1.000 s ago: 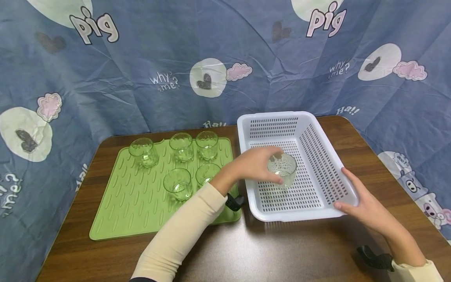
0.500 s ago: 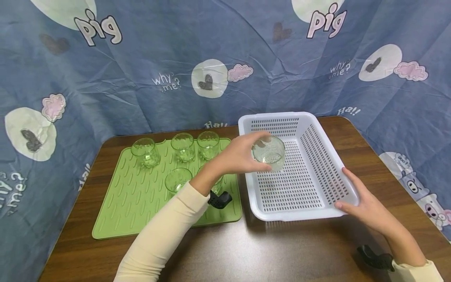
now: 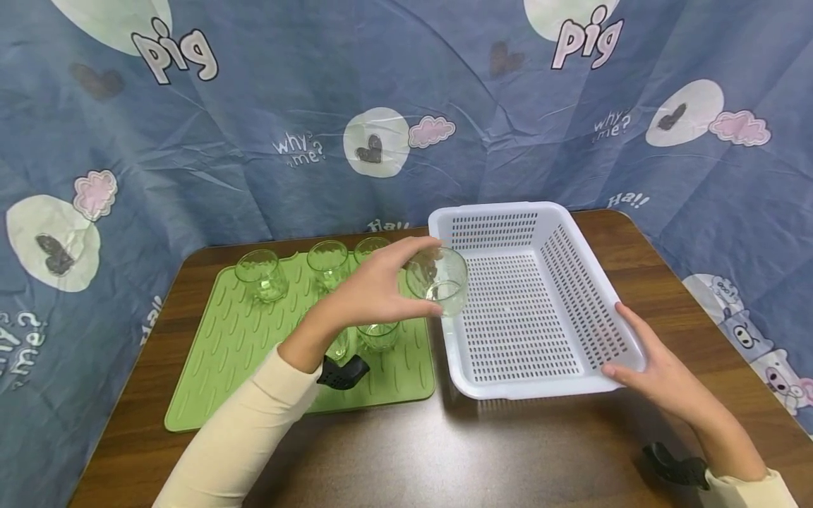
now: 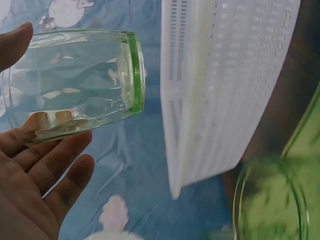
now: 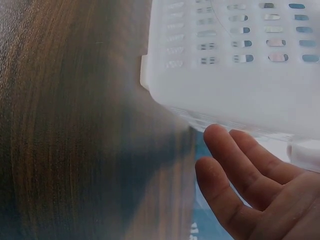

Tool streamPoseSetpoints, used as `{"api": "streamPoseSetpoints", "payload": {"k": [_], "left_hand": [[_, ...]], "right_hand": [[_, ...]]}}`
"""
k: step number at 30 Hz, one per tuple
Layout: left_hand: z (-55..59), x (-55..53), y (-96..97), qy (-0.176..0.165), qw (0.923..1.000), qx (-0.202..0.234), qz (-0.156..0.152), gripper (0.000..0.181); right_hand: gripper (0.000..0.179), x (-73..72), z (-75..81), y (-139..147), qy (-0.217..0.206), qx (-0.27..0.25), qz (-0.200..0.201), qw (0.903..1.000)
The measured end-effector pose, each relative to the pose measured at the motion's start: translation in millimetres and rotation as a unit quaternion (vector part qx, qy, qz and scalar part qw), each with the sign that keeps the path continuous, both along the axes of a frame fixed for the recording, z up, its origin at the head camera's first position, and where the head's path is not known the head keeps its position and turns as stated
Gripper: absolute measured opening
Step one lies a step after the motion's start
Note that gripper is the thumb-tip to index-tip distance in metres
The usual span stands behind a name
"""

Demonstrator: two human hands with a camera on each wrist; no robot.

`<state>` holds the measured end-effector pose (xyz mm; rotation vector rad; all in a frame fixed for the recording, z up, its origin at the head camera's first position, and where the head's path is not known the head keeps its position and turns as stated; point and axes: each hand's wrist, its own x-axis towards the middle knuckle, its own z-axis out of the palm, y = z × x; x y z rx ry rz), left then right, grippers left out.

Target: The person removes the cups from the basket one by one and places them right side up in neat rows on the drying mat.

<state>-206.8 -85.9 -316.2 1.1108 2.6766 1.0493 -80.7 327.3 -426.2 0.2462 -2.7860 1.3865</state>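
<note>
My left hand (image 3: 375,286) grips a clear drinking glass (image 3: 447,286) by its sides, thumb on one side and fingers on the other. It is held up over the left rim of a white plastic basket (image 3: 454,360), beside the green drying mat (image 3: 209,384). In the left wrist view the glass (image 4: 75,85) shows its thick greenish base. My right hand (image 3: 667,374) holds the near right corner of the basket; in the right wrist view its fingers (image 5: 235,170) lie along the outer wall and the thumb is hidden.
Several glasses stand on the mat, among them a back left glass (image 3: 262,276), a back middle glass (image 3: 327,264) and a front glass (image 3: 379,337); my left arm partly covers some. The wooden table (image 3: 419,451) ends at a blue printed cloth (image 3: 241,141) behind and beside it.
My left hand has lifted the glass out of the basket and carried it left to the basket's left rim. The right hand has stayed at the basket's corner.
</note>
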Motion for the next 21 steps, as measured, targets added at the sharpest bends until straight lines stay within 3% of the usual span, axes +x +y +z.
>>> {"api": "streamPoseSetpoints", "payload": {"k": [5,10,16,21], "left_hand": [[10.8,13.4,-40.9,0.016,0.9994,-0.014,0.027,0.090],[17.9,17.9,-70.4,0.020,0.9981,-0.018,0.055,0.090],[18.0,23.8,-97.5,0.028,0.9966,-0.035,0.069,0.088],[18.3,35.9,-133.5,0.071,0.9927,-0.037,0.091,0.083]], "right_hand": [[0.103,-2.0,-2.5,2,0.004,0.006,-0.002,1.0000],[0.102,-2.3,-2.8,6,0.013,0.008,-0.002,0.9999],[0.103,-2.3,-2.2,6,0.004,0.020,0.000,0.9998],[0.103,-2.4,-3.4,5,0.002,0.028,0.000,0.9996]]}}
